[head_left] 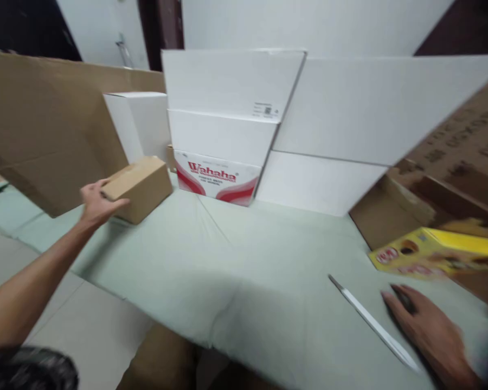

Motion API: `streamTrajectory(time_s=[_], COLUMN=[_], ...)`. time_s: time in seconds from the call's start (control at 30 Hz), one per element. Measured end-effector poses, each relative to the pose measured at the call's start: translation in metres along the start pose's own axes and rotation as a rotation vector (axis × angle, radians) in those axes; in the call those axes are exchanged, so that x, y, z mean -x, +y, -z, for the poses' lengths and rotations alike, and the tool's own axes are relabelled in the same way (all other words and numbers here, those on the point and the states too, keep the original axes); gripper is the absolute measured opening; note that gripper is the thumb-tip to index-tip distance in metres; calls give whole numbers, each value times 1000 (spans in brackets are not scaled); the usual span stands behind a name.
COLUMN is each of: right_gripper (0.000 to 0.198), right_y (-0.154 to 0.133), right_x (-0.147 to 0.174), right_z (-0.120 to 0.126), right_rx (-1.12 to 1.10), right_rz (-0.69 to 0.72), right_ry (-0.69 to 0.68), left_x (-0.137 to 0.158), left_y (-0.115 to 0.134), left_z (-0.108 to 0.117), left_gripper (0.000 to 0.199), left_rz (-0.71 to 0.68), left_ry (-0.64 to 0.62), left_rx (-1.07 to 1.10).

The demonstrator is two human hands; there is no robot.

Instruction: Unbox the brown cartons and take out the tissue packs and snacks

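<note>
My left hand (96,203) grips the near end of a small brown cardboard box (144,189), thumb along its side and fingers at the top edge. The box rests on the pale green cloth at the left. Low on the right, my right hand (435,330) is closed around a small dark object (404,299), too blurred to name. Just left of that hand lies a slim white-handled tool (376,325) with a narrow grey tip, like a craft knife. Beyond the right hand is a yellow printed carton (435,252), apart from the fingers.
A pale green cloth (244,260) covers the table. White cardboard panels, one a Wahaha carton (217,176), stand along the back. A white box (140,124) and a large brown cardboard sheet (44,119) are at left. An open brown carton (390,208) stands at right.
</note>
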State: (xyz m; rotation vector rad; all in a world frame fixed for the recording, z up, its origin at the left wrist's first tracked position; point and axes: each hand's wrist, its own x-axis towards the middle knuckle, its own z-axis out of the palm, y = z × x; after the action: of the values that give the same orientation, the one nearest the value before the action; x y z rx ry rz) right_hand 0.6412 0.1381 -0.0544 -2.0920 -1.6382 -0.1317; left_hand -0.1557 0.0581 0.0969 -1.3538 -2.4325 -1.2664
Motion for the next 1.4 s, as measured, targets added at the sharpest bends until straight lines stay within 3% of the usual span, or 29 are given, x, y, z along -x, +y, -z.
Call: streamTrajectory(time_s=[0.07,0.13,0.23,0.3,0.4,0.5,0.6,0.73,0.9,1.0,1.17,1.27,1.4], right_gripper=[45,45,45,46,48,44,34,31,51,50,40,39,48], right_y=[-26,-43,-49,-48,-46,-49,-51,-50,-61,-75,-97,-108,-142], right_x=[10,16,21,24,26,27,28,28,43,70,108,108,98], right_z=[17,25,28,27,27,29,34,45,63,68,74,92,144], right_rx=[-10,-17,-12,-18,-34,-92,-246,-383,-469,-318,-9,-79,-386], right_rz=[-25,-50,-60,-53,-45,-76,-130,-157,-112,-11,211,132,-43], right_ry=[-88,-103,-107,-107,-102,-76,-69,-103,-244,-334,-237,-247,-154], left_x=[32,57,88,106,126,139,151,170,193,202,207,207,208], left_y=[-17,-30,-29,-13,33,85,119,134,144,149,152,152,153], left_z=[35,61,72,60,26,-12,-39,-52,-53,-59,-70,-72,-70], left_gripper=[97,92,93,92,93,91,94,90,69,57,49,51,64], left_rz=[-30,-88,-195,-291,-415,-440,-455,-390,-209,-130,-29,-14,1], left_ry=[18,-63,-229,-356,-615,-839,-951,-906,-747,-690,-635,-637,-663], left_rx=[-17,-67,-43,25,189,359,474,632,731,841,986,1015,1064])
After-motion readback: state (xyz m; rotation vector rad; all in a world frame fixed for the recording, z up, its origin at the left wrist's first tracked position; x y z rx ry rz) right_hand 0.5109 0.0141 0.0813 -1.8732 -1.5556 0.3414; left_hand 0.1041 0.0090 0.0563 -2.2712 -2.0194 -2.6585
